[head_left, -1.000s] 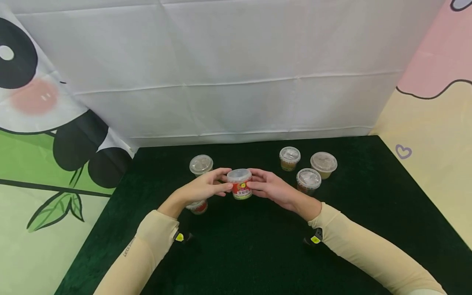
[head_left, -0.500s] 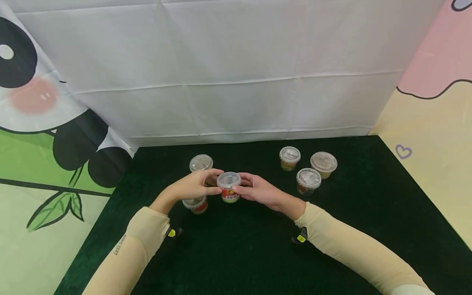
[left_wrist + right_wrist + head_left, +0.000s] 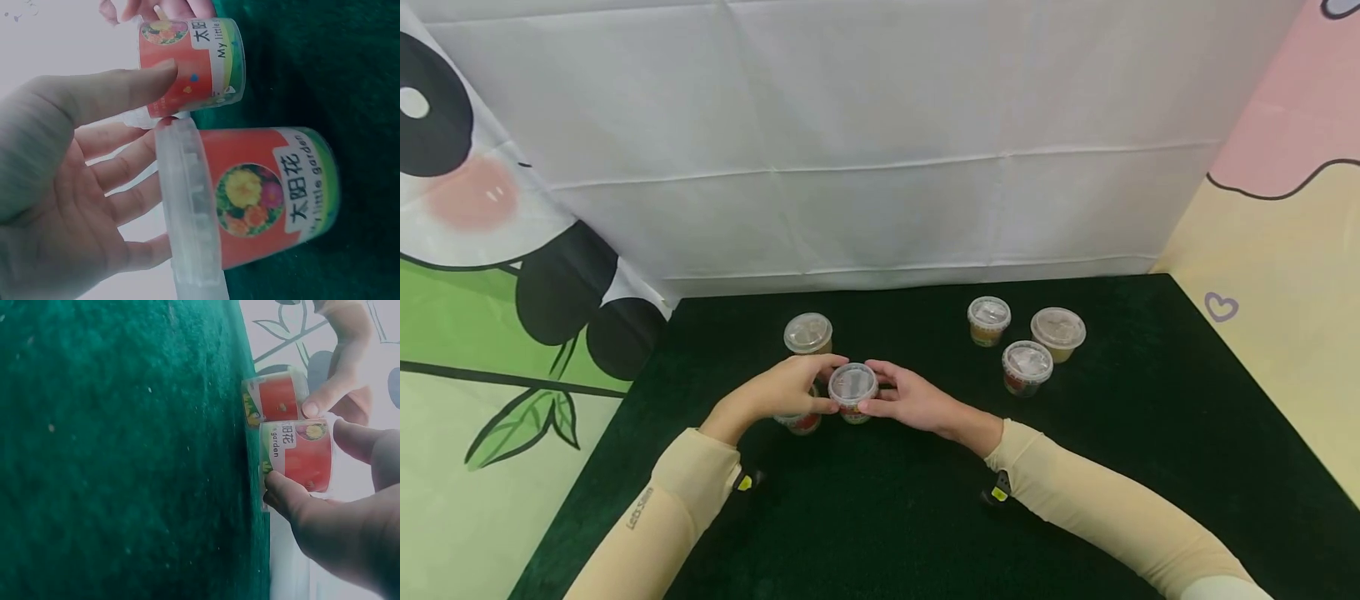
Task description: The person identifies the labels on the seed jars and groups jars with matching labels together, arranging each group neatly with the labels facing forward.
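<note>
Between both hands is a small clear plastic cup (image 3: 853, 390) with a lid and a red flower label, upright. My left hand (image 3: 778, 393) holds its left side, the thumb (image 3: 134, 87) lying across the label. The right hand (image 3: 921, 404) grips the opposite side with thumb (image 3: 286, 490) and fingers. A second red-labelled cup (image 3: 253, 197) stands directly left of the held one, partly hidden under the left hand in the head view. Behind the left hand is another lidded cup (image 3: 808, 333). Whether the held cup's base touches the cloth I cannot tell.
Three lidded cups stand at the back right: a small one (image 3: 988, 321), a wider one (image 3: 1058, 333) and a red-labelled one (image 3: 1027, 367). Dark green cloth (image 3: 895, 517) covers the table. A white fabric backdrop (image 3: 880, 167) rises behind it.
Both hands have carried the cup left and towards me, down beside the other red-labelled cup. Its lid faces the head camera more now. The other cups stay put.
</note>
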Tool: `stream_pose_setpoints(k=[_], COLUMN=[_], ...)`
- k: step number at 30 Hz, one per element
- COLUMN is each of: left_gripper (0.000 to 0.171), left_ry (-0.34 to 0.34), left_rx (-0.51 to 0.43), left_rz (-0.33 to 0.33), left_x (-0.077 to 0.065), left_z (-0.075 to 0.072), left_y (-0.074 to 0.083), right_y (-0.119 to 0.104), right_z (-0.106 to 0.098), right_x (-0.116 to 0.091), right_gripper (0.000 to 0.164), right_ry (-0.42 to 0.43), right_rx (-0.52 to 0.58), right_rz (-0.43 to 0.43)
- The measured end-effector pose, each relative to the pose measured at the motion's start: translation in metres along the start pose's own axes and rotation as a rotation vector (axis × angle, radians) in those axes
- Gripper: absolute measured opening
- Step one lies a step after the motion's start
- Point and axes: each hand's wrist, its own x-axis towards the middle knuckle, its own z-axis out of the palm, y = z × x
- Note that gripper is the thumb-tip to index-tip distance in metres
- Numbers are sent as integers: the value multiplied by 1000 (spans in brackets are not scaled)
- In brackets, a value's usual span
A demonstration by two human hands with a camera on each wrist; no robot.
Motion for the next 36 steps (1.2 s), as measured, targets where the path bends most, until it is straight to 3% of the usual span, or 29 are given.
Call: stream_pose_setpoints(k=[3,10,21,25,31,36], left_gripper=[65,61,62,61,61,62], left_ry=[-5,38,85,92,103,98], left_rx=[39,126,173,185,205,201], left_rz=[-3,61,79,80,85,67], left_x=[-5,-9,-11,-12,-10,-10], left_z=[1,4,12,13,16,16], left_y=[1,-3,-9,-10,-10,-9], right_y=[-1,0,4,3,-6,-8], right_z=[5,12,17,16,15,16], right_x=[-2,0,1,4,3,4], right_gripper=[76,76,79,76,74,74], right_ry=[-14,-26,-36,-33,-18,-7], right_rx=[-40,-94,-164,-262,-498,-589], right_rz=[-25,-67,-129,-144,-96,-73])
